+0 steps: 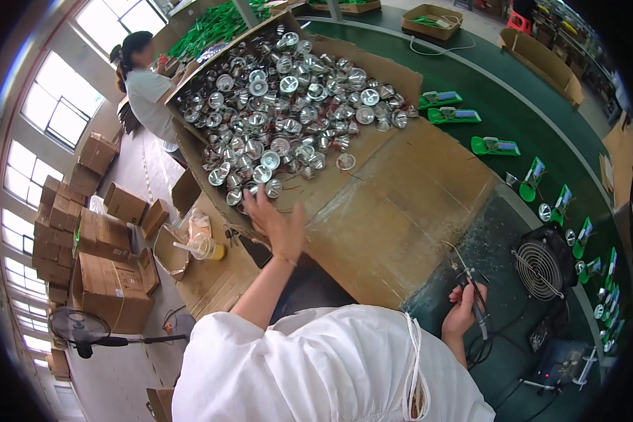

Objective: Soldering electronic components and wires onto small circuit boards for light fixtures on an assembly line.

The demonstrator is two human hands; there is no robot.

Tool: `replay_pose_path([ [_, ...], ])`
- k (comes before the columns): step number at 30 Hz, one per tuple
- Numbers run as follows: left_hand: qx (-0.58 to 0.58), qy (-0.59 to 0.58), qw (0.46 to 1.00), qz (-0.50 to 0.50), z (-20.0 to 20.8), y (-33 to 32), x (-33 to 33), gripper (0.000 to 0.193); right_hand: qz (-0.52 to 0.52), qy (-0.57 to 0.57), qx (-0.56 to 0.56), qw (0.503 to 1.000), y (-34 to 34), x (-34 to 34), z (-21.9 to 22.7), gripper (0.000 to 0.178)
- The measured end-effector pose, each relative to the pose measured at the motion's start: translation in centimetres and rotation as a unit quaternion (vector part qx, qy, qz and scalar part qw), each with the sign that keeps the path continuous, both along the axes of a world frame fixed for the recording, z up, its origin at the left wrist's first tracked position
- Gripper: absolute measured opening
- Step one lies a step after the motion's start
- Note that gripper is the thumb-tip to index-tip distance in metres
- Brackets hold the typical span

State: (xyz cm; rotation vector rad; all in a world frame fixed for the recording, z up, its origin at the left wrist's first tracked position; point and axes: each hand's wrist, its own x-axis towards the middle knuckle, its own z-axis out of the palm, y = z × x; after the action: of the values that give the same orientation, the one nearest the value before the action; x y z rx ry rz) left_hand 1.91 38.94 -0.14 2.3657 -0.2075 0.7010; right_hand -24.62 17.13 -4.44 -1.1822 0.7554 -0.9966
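Observation:
My left hand [278, 224] reaches over the near left edge of a big open cardboard box [394, 204]. Its fingers are stretched out and apart, the fingertips at a shiny lamp reflector [254, 190] on the edge of the heap; slight blur hides whether they touch it. Many more silver reflectors [288, 84] with thin red wires fill the box's far part. Low on the right, my right hand [461, 313] is closed around the dark handle of a soldering iron [480, 313]. Its metal tip points up and away, beside a thin strand of wire [457, 250].
Green lamp housings [496, 146], some with reflectors beside them, line the curved green table on the right. A small fan [539, 267] and a soldering station [561, 364] stand nearby. At left are a drink cup [207, 247], cartons [109, 292] and another person [148, 98].

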Motion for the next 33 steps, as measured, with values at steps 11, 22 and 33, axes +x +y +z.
replay_pose_path([
  [11,-0.076,0.142,0.963,0.215,-0.8,-5.7,10.9,0.077,0.055,0.064,-0.064,0.994,-0.4,-1.9,0.2,0.016],
  [22,0.183,-0.116,0.966,-0.144,-1.6,-12.6,10.9,0.058,0.023,0.113,-0.141,0.983,-0.8,-1.2,0.5,0.012],
  [33,0.242,-0.190,0.874,-0.375,1.9,-24.5,10.8,0.043,-0.025,0.068,-0.049,0.996,-0.5,-0.8,0.7,0.014],
])
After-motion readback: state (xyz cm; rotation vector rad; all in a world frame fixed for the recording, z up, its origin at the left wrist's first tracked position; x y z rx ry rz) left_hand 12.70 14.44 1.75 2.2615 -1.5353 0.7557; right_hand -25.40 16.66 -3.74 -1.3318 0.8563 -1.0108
